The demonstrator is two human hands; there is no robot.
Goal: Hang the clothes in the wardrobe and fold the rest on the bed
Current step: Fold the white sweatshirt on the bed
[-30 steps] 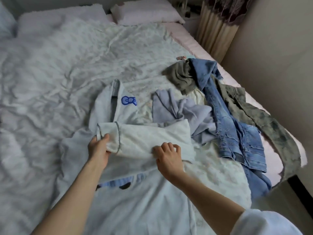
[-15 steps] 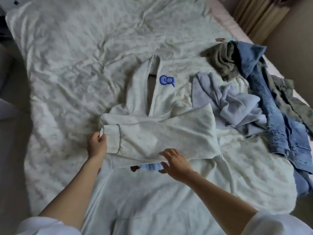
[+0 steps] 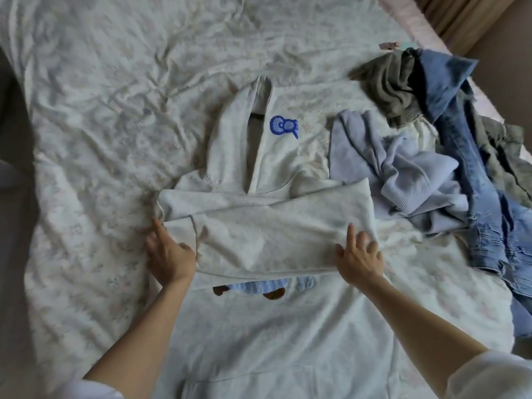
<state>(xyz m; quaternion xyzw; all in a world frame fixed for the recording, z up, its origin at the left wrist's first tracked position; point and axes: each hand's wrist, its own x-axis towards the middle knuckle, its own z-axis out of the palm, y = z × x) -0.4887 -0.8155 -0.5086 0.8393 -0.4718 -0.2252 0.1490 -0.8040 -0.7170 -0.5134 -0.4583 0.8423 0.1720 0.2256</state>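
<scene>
Since the earlier frames the right hand [image 3: 359,256] has slid from the middle of the folded sleeve out to its right end, and the left hand [image 3: 168,254] has let go of the cuff; the view has tipped down more. The white hoodie [image 3: 259,326] lies flat, front up, mid-bed on the floral duvet [image 3: 100,125], long axis near-to-far, hood [image 3: 239,133] pointing far, hem nearest. Both sleeves [image 3: 273,231] are folded across the chest, running left-right. Left hand rests at the cuff end with index finger straight, not clearly gripping. Right hand presses the right sleeve fold, index extended, other fingers loosely bent, nothing held. To the right: lilac sweater [image 3: 403,180], jeans [image 3: 486,197], olive garment [image 3: 385,82], heaped and touching.
</scene>
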